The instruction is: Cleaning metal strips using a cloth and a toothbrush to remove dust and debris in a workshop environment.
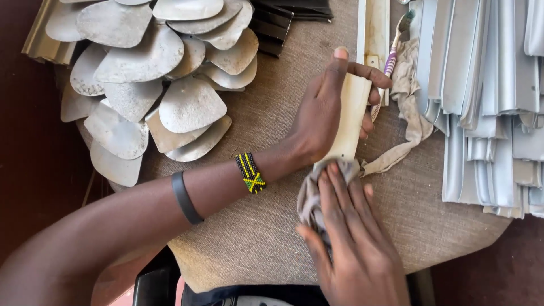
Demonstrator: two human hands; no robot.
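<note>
My left hand (326, 110) grips a cream-coloured flat strip (351, 116) by its upper half, fingers curled round its far edge and thumb pointing up. The strip slants down towards me. My right hand (351, 238) presses a greyish-brown cloth (310, 195) around the strip's lower end, fingers flat and together over the rag. One end of the cloth trails right and up across the table (266, 226), which is covered in coarse beige fabric. On my left forearm sit a beaded green, yellow and black bracelet (250, 172) and a dark band (185, 197).
A heap of dull, rounded metal blanks (153, 79) fills the upper left. Stacked silvery folded metal strips (487, 96) lie along the right side. A long cream strip (374, 28) and a purple-handled toothbrush (391, 59) rest at the top centre. Dark folded pieces (283, 22) lie behind.
</note>
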